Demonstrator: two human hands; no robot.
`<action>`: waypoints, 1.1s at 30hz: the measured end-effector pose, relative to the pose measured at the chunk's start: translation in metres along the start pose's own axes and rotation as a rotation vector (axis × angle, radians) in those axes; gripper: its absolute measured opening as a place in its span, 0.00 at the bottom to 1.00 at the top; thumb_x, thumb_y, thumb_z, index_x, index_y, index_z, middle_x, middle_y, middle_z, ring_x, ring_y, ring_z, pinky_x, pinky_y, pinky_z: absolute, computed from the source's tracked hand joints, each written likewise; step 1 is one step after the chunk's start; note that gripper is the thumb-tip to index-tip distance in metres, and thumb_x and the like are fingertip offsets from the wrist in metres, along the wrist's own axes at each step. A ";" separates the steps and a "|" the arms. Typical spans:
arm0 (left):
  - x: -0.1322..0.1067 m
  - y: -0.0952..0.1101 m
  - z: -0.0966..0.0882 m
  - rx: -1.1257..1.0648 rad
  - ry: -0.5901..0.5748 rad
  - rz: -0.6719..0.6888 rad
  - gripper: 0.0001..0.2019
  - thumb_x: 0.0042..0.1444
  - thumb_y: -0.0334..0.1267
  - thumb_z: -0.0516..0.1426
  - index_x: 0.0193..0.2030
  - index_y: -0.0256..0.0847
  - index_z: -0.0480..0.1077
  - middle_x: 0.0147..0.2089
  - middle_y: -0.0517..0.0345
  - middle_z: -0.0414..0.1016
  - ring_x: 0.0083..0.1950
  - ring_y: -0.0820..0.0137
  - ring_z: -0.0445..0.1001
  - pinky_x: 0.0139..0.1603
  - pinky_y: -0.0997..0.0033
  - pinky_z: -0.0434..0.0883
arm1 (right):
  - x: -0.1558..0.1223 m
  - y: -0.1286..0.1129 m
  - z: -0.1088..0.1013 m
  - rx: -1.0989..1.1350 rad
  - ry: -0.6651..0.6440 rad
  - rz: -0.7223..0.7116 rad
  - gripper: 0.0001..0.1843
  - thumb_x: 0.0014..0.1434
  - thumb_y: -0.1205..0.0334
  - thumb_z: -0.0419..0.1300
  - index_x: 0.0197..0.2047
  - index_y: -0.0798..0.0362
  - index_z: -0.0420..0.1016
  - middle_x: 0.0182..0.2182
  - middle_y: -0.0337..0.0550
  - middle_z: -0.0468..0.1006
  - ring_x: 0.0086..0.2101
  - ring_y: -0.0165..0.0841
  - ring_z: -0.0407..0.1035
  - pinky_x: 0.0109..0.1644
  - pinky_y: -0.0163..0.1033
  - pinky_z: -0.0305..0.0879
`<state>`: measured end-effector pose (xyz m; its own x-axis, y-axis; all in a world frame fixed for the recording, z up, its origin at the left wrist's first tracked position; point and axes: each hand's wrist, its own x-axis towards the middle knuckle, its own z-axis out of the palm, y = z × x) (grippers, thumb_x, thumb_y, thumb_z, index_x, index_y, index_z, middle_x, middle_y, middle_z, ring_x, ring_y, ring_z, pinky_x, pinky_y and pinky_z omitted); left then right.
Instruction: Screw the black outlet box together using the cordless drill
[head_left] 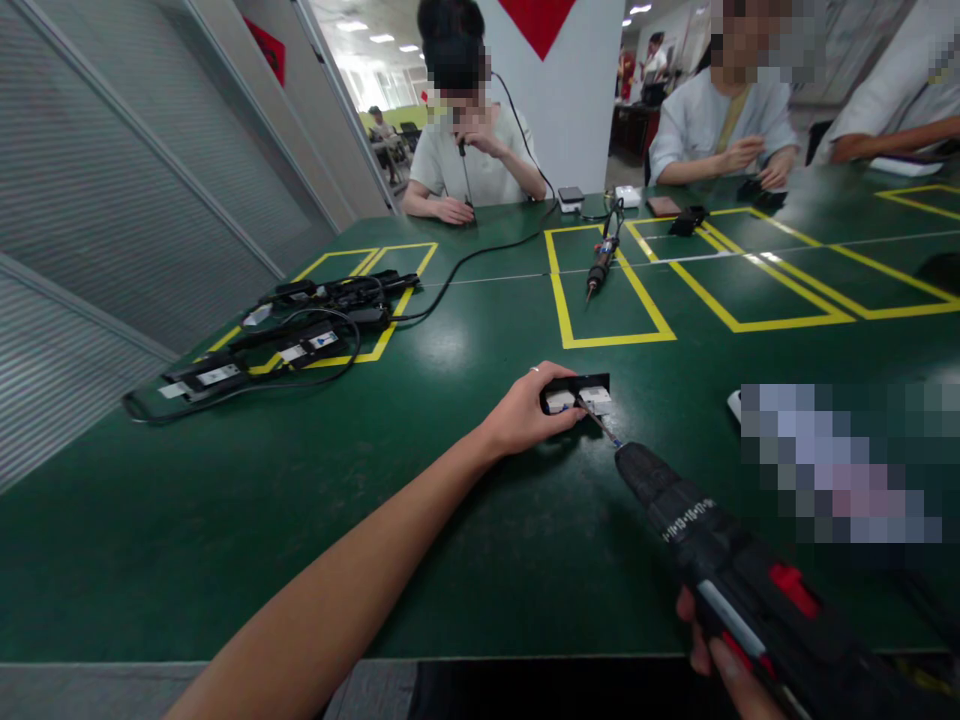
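With my left hand (534,408) I grip a small black housing (598,381) with white labels on its face, held against the green table (480,560). My fingers wrap its left end, the thumb along the near side. A black and red cordless drill (720,555) is in my right hand (724,655), whose fingers curl round the handle at the lower right. Its long thin bit (600,425) points up and left, the tip at the housing's labelled face near my left thumb. Whether the tip sits in a screw is too small to tell.
Black labelled devices with cables (315,320) lie at the left. An electric screwdriver (602,262) rests within a yellow taped box (568,343). Across the table a person (469,150) holds a screwdriver; another person (724,130) handles something dark. A blurred-out object (832,465) lies right.
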<state>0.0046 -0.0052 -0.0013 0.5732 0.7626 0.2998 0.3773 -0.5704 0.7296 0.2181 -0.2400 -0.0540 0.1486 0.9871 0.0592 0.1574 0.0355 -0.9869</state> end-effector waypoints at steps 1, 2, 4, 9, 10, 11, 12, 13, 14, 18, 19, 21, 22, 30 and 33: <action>0.000 0.000 0.000 -0.002 -0.001 0.001 0.20 0.53 0.43 0.60 0.51 0.39 0.66 0.48 0.50 0.70 0.46 0.65 0.70 0.47 0.62 0.69 | -0.001 0.001 0.000 0.016 0.005 0.007 0.12 0.59 0.49 0.56 0.43 0.45 0.72 0.28 0.42 0.77 0.15 0.32 0.67 0.16 0.37 0.68; 0.000 0.000 0.000 -0.004 -0.001 0.005 0.20 0.53 0.43 0.60 0.51 0.39 0.66 0.48 0.51 0.70 0.46 0.65 0.70 0.47 0.63 0.68 | -0.001 0.001 0.000 0.024 0.006 0.016 0.14 0.59 0.50 0.57 0.46 0.45 0.71 0.28 0.42 0.77 0.15 0.31 0.67 0.16 0.36 0.68; 0.000 0.000 0.000 -0.009 0.006 0.015 0.20 0.53 0.42 0.60 0.51 0.39 0.66 0.48 0.51 0.70 0.46 0.66 0.70 0.48 0.63 0.68 | -0.001 0.000 -0.001 0.013 -0.002 0.028 0.18 0.59 0.49 0.57 0.49 0.46 0.70 0.28 0.43 0.77 0.16 0.32 0.68 0.17 0.36 0.68; 0.000 0.001 0.000 -0.005 0.013 0.014 0.19 0.53 0.43 0.60 0.51 0.39 0.66 0.47 0.51 0.71 0.46 0.65 0.70 0.47 0.63 0.68 | 0.006 -0.010 -0.006 0.019 -0.073 0.074 0.17 0.58 0.47 0.57 0.47 0.45 0.73 0.21 0.39 0.74 0.16 0.34 0.69 0.19 0.37 0.70; 0.000 0.001 0.000 -0.003 0.012 0.015 0.19 0.53 0.43 0.60 0.50 0.39 0.67 0.47 0.51 0.71 0.46 0.65 0.70 0.47 0.63 0.68 | 0.007 -0.011 -0.006 0.025 -0.079 0.087 0.17 0.58 0.47 0.57 0.48 0.45 0.73 0.22 0.40 0.76 0.16 0.34 0.70 0.19 0.38 0.70; 0.000 0.001 0.000 0.000 0.011 0.015 0.19 0.53 0.44 0.60 0.50 0.39 0.67 0.47 0.51 0.70 0.46 0.65 0.70 0.47 0.63 0.68 | 0.008 -0.013 -0.007 0.032 -0.079 0.095 0.18 0.58 0.48 0.57 0.49 0.45 0.73 0.24 0.42 0.77 0.16 0.35 0.70 0.19 0.38 0.71; 0.000 0.001 0.000 0.003 0.009 0.014 0.19 0.53 0.43 0.60 0.50 0.39 0.67 0.47 0.51 0.70 0.46 0.65 0.70 0.47 0.63 0.68 | 0.008 -0.014 -0.007 0.036 -0.080 0.095 0.18 0.58 0.48 0.57 0.49 0.45 0.73 0.25 0.43 0.78 0.17 0.35 0.71 0.19 0.39 0.71; 0.000 0.001 0.000 0.005 0.007 0.012 0.19 0.53 0.43 0.60 0.51 0.39 0.66 0.47 0.51 0.70 0.46 0.65 0.70 0.47 0.63 0.69 | 0.008 -0.016 -0.007 0.034 -0.084 0.086 0.18 0.58 0.48 0.57 0.48 0.46 0.74 0.24 0.43 0.78 0.18 0.36 0.71 0.20 0.39 0.72; 0.000 0.002 0.000 0.008 0.005 0.009 0.20 0.53 0.43 0.60 0.51 0.39 0.66 0.47 0.51 0.70 0.46 0.65 0.70 0.47 0.63 0.69 | 0.008 -0.017 -0.008 0.024 -0.089 0.072 0.16 0.58 0.49 0.57 0.46 0.46 0.75 0.22 0.42 0.76 0.18 0.36 0.71 0.21 0.39 0.72; 0.000 0.001 0.000 0.006 0.005 0.005 0.20 0.53 0.43 0.60 0.51 0.39 0.66 0.47 0.51 0.70 0.46 0.66 0.70 0.47 0.63 0.69 | 0.006 -0.023 -0.008 -0.042 -0.085 0.029 0.12 0.58 0.52 0.58 0.42 0.45 0.77 0.24 0.41 0.78 0.19 0.36 0.71 0.23 0.39 0.73; 0.000 0.001 0.000 0.004 0.007 0.003 0.20 0.53 0.43 0.60 0.51 0.39 0.66 0.47 0.51 0.71 0.45 0.66 0.70 0.47 0.63 0.69 | 0.006 -0.024 -0.008 -0.051 -0.078 0.029 0.12 0.57 0.52 0.58 0.43 0.45 0.77 0.28 0.43 0.79 0.19 0.35 0.71 0.22 0.39 0.73; 0.000 0.001 0.001 0.004 0.008 -0.002 0.19 0.53 0.43 0.60 0.51 0.39 0.66 0.46 0.52 0.71 0.45 0.66 0.70 0.46 0.64 0.69 | 0.006 -0.027 -0.008 -0.051 -0.076 0.037 0.12 0.58 0.53 0.58 0.43 0.45 0.77 0.32 0.44 0.80 0.19 0.35 0.71 0.22 0.39 0.73; 0.000 0.001 0.001 0.006 0.007 -0.004 0.19 0.54 0.43 0.60 0.51 0.39 0.66 0.46 0.52 0.71 0.44 0.67 0.70 0.46 0.64 0.69 | 0.007 -0.029 -0.008 -0.046 -0.084 0.042 0.12 0.58 0.53 0.57 0.42 0.46 0.78 0.30 0.44 0.80 0.19 0.34 0.71 0.22 0.38 0.73; 0.001 0.001 0.001 0.004 -0.004 -0.014 0.19 0.54 0.43 0.59 0.50 0.39 0.66 0.46 0.52 0.70 0.44 0.66 0.70 0.45 0.64 0.69 | 0.009 -0.031 -0.009 -0.013 -0.114 0.035 0.11 0.58 0.54 0.59 0.42 0.45 0.78 0.19 0.39 0.76 0.19 0.36 0.72 0.23 0.38 0.73; 0.000 0.001 0.001 0.001 0.005 -0.018 0.19 0.53 0.43 0.59 0.50 0.39 0.66 0.45 0.52 0.70 0.44 0.67 0.70 0.45 0.64 0.69 | 0.008 -0.027 -0.009 -0.011 -0.099 0.010 0.12 0.58 0.54 0.58 0.43 0.45 0.78 0.19 0.39 0.75 0.18 0.36 0.71 0.23 0.39 0.73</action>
<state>0.0061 -0.0058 -0.0014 0.5630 0.7740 0.2897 0.3883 -0.5572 0.7340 0.2234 -0.2346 -0.0260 0.0529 0.9980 0.0339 0.1677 0.0245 -0.9855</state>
